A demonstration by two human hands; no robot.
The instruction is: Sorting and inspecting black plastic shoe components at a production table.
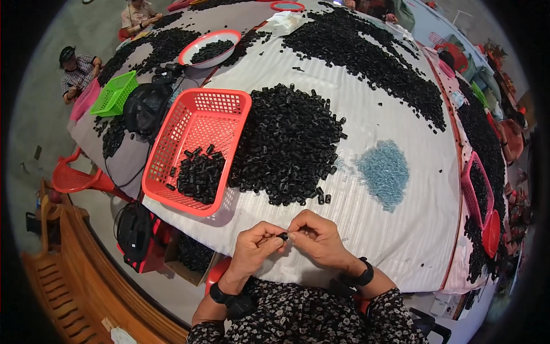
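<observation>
My left hand [255, 246] pinches a small black plastic cylinder [283, 235] between thumb and fingers, near the table's front edge. The fingertips of my right hand [321, 238] are pressed together right beside that cylinder. Whatever they hold is too small and covered to make out. Just beyond my hands lies a big heap of black plastic cylinders [286, 143]. Right of it is a small pile of clear bluish pieces [385, 175]. A red plastic basket [240, 114] stands left of the heap, with more black cylinders in its near end.
White cloth [355, 246] covers the table. Further black parts [366, 51] spread over its far side. A red-rimmed bowl [232, 37], a green basket [117, 94] and a black fan-like object [148, 109] stand left. A pink basket [476, 192] is at right. Other people sit around the table.
</observation>
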